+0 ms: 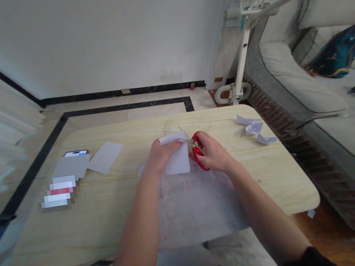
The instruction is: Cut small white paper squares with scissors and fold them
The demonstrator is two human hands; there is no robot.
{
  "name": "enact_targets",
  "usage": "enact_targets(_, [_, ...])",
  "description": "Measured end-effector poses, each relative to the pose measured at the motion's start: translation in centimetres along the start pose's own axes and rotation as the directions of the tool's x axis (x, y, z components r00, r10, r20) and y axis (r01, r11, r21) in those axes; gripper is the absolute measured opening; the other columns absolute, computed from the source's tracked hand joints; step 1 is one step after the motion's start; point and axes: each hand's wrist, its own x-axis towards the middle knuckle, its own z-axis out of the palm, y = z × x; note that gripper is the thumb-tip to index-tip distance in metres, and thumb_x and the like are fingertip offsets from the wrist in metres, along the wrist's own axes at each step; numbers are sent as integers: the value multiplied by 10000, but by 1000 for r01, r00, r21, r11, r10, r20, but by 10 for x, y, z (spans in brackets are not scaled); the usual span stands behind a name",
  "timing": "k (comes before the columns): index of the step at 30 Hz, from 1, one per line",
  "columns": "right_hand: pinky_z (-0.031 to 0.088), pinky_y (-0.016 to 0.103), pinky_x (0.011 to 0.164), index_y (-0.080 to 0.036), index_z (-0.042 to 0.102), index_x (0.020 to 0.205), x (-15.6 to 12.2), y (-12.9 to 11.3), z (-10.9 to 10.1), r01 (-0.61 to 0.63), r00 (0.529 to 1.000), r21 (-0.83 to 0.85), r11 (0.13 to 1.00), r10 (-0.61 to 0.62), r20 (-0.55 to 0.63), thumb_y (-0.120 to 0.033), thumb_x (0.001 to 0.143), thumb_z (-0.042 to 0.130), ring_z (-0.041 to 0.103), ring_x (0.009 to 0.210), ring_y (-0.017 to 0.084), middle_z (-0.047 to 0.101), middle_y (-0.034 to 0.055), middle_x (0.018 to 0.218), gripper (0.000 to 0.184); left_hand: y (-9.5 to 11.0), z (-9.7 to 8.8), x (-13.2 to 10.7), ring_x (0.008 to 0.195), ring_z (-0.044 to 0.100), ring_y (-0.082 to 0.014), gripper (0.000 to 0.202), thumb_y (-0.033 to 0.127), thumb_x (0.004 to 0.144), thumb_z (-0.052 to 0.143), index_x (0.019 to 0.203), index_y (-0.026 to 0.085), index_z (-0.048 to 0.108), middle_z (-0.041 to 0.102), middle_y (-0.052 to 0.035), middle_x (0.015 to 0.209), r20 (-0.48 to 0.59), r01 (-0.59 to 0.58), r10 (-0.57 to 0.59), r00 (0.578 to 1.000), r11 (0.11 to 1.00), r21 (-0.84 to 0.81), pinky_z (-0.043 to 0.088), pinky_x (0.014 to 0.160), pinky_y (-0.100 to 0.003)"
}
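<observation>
My left hand [161, 154] is closed on a white sheet of paper [179, 161], its thumb lying across the front and the fingers behind. The sheet's top part looks folded over. In my right hand [212, 151] are red-handled scissors [198, 158], with fingers through the loops. The blades are spread and point left, at the paper's right edge near my left thumb. Whether they are cutting into it I cannot tell. Beneath both hands a large printed sheet [199, 210] covers the near middle of the table.
On the wooden table [120, 217], white paper pieces [106, 157] and a phone [75, 153] lie at left, near a blurred-out object [60, 192]. Folded paper shapes [254, 128] stand at right. Beyond are a white metal frame [242, 61] and a grey sofa [300, 83].
</observation>
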Motion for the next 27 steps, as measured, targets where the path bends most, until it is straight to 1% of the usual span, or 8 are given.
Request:
enact_targets(5, [344,283,600,-194,457,854,0,1,1,13,1000,-7,1000,-14,-13,-226,741,524,466,695,162,537,56,875,135,1,0,0,538,586,-155,241,307,590,748,744,133,683,669,-49,641,2,35,-35,999,999,24,441,465,-241])
enact_targets(8, [353,285,611,-195,455,858,0,3,1,26,1000,-12,1000,-26,-18,-225,741,528,473,708,166,538,58,884,142,4,-1,-1,542,580,-149,209,285,600,738,730,135,673,660,-38,630,20,49,-50,999,998,47,436,470,-236])
enact_targets(13, [366,287,628,-198,451,858,-1,3,1,42,999,-9,999,-43,-22,-206,730,539,481,728,169,540,58,909,156,5,-2,-2,551,575,-141,167,254,615,721,724,138,669,656,-32,633,63,50,-52,997,998,32,428,474,-227])
enact_targets(18, [372,285,628,-200,454,861,-1,2,0,38,999,-7,999,-38,-28,-201,732,540,485,733,168,539,56,922,155,3,-4,-1,573,587,-143,187,275,630,718,754,140,682,672,-34,667,105,44,-46,993,999,24,430,485,-226])
enact_targets(23, [378,291,635,-203,459,854,-1,4,-2,14,999,-15,1000,-15,-49,-206,724,551,490,745,178,540,52,913,159,6,-4,-3,553,585,-149,211,303,641,720,769,140,681,671,-33,652,141,101,-103,985,995,18,422,475,-234])
enact_targets(25, [380,294,641,-203,458,855,-1,4,-2,10,998,-10,1000,-10,-58,-209,724,550,491,750,182,540,51,907,160,6,-3,-3,534,578,-144,210,317,648,713,757,141,674,662,-31,632,161,116,-114,980,993,-5,414,465,-232])
enact_targets(27, [382,295,645,-203,455,855,-1,3,-2,18,998,3,1000,-18,-55,-209,725,547,491,752,182,538,49,900,159,6,-1,-3,511,565,-136,201,316,640,714,723,142,660,645,-24,603,160,127,-119,980,991,-40,408,456,-227])
